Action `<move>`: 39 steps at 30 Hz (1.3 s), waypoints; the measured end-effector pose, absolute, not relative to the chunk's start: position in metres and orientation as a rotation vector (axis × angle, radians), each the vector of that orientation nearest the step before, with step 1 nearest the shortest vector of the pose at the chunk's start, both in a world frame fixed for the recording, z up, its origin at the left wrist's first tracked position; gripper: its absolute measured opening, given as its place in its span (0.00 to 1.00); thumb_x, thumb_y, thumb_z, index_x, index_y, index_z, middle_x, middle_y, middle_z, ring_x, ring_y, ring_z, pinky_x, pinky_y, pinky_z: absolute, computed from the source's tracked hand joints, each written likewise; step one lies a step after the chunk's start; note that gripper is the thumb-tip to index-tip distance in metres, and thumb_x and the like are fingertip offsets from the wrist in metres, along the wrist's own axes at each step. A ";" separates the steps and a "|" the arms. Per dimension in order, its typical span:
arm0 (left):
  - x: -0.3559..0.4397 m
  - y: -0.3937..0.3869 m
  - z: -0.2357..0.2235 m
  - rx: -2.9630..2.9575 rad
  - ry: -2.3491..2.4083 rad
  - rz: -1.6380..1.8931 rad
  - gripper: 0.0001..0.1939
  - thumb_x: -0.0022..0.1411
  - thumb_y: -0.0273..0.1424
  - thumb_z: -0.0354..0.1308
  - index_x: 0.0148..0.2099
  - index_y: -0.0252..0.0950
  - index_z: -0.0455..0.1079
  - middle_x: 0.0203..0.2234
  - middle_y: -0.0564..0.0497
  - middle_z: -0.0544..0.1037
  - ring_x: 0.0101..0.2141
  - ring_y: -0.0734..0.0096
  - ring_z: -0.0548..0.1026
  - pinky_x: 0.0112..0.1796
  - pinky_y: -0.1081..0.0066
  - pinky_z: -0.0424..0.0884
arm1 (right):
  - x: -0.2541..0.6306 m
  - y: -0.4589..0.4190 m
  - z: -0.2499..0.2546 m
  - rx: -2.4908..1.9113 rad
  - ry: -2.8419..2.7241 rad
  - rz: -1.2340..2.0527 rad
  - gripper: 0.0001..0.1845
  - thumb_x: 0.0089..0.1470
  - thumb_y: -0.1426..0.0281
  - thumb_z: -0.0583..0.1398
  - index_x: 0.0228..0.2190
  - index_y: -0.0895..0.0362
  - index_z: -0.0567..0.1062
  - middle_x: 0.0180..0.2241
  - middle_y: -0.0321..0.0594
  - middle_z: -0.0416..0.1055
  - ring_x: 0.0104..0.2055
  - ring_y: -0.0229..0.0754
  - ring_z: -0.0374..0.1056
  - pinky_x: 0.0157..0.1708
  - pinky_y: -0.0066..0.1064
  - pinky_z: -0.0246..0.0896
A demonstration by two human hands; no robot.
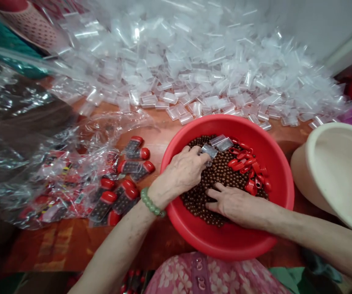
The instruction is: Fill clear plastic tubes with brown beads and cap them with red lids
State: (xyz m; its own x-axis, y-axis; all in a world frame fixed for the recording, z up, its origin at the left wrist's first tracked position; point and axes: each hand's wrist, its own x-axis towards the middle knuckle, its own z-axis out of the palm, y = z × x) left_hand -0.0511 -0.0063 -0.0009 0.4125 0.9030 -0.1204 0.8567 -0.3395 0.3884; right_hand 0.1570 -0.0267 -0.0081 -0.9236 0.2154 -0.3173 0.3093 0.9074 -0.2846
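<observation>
You had: capped packs (102,205), filled; clear cases (194,77), heaped unfilled; left hand (184,167), seemingly pinching one case (209,151); right hand (237,205), fingers spread in beads (224,170).

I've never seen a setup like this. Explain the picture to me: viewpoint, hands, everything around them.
There's no machine here. One camera, worn on a person's head, looks forward and down. The left hand and right hand are the wearer's own, both bare.

Both reach into a red basin of brown beads and red pieces. The left fingers are at a clear case; the right ones rest among the beads, and whether they grip any is unclear.

On the table, more clear cases are heaped behind; red-capped cases lie left, a cream tub right.
</observation>
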 end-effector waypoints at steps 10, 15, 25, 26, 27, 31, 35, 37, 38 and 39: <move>-0.059 -0.033 0.013 2.036 1.366 0.660 0.11 0.66 0.24 0.53 0.48 0.36 0.73 0.51 0.43 0.74 0.52 0.62 0.72 0.55 0.59 0.68 | 0.158 0.030 0.013 0.766 2.867 -0.910 0.10 0.61 0.76 0.56 0.42 0.58 0.76 0.47 0.47 0.72 0.50 0.47 0.68 0.53 0.45 0.65; -0.059 -0.039 0.017 1.935 1.245 0.744 0.09 0.65 0.23 0.55 0.44 0.38 0.74 0.52 0.44 0.74 0.54 0.63 0.73 0.55 0.59 0.69 | 0.159 0.043 0.019 0.967 2.386 -1.959 0.14 0.58 0.63 0.61 0.44 0.57 0.71 0.39 0.38 0.74 0.40 0.40 0.72 0.41 0.34 0.69; -0.066 -0.038 0.023 1.561 1.093 0.845 0.05 0.61 0.26 0.60 0.41 0.37 0.74 0.56 0.43 0.71 0.57 0.60 0.70 0.57 0.58 0.65 | 0.140 0.038 -0.003 1.213 1.939 -2.695 0.23 0.44 0.65 0.71 0.38 0.57 0.69 0.33 0.32 0.71 0.33 0.33 0.69 0.35 0.28 0.66; -0.067 -0.038 0.023 1.502 1.056 0.867 0.06 0.61 0.27 0.61 0.41 0.37 0.73 0.56 0.44 0.70 0.57 0.60 0.71 0.57 0.59 0.65 | 0.138 0.037 -0.001 1.223 1.954 -2.713 0.22 0.44 0.65 0.71 0.39 0.57 0.70 0.33 0.33 0.71 0.33 0.34 0.69 0.37 0.29 0.66; -0.068 -0.038 0.023 1.449 1.021 0.886 0.06 0.60 0.28 0.61 0.41 0.38 0.73 0.56 0.44 0.70 0.57 0.60 0.70 0.57 0.59 0.65 | 0.137 0.036 0.000 1.224 1.977 -2.729 0.21 0.45 0.65 0.71 0.39 0.57 0.71 0.33 0.33 0.72 0.34 0.34 0.69 0.37 0.29 0.67; -0.071 -0.038 0.024 1.273 0.957 0.903 0.05 0.60 0.31 0.63 0.39 0.37 0.73 0.57 0.44 0.70 0.54 0.60 0.72 0.55 0.60 0.64 | 0.130 0.037 0.005 1.191 2.156 -2.748 0.16 0.47 0.63 0.70 0.36 0.56 0.75 0.32 0.34 0.73 0.33 0.36 0.69 0.36 0.30 0.67; -0.072 -0.037 0.024 1.104 0.882 0.952 0.05 0.60 0.31 0.63 0.38 0.36 0.73 0.53 0.44 0.73 0.49 0.64 0.73 0.50 0.64 0.67 | 0.128 0.040 0.009 1.148 2.390 -2.630 0.13 0.47 0.64 0.71 0.35 0.56 0.78 0.31 0.34 0.74 0.32 0.36 0.68 0.35 0.29 0.67; -0.073 -0.037 0.023 1.054 0.818 1.003 0.06 0.60 0.32 0.64 0.38 0.36 0.73 0.49 0.45 0.74 0.48 0.65 0.73 0.48 0.66 0.68 | 0.129 0.041 0.011 1.070 2.376 -2.626 0.18 0.47 0.64 0.71 0.40 0.55 0.78 0.34 0.35 0.75 0.33 0.36 0.70 0.36 0.30 0.68; -0.073 -0.037 0.022 1.037 0.783 1.023 0.07 0.60 0.33 0.64 0.38 0.36 0.73 0.47 0.46 0.74 0.46 0.65 0.73 0.46 0.67 0.69 | 0.130 0.041 0.012 1.019 2.366 -2.627 0.21 0.47 0.64 0.71 0.44 0.55 0.77 0.36 0.36 0.75 0.35 0.37 0.71 0.37 0.30 0.69; -0.074 -0.036 0.020 1.021 0.746 1.031 0.08 0.60 0.35 0.64 0.38 0.35 0.73 0.45 0.46 0.73 0.44 0.67 0.73 0.43 0.68 0.70 | 0.131 0.041 0.013 0.972 2.368 -2.615 0.24 0.47 0.64 0.71 0.47 0.54 0.76 0.39 0.37 0.75 0.37 0.38 0.72 0.39 0.30 0.69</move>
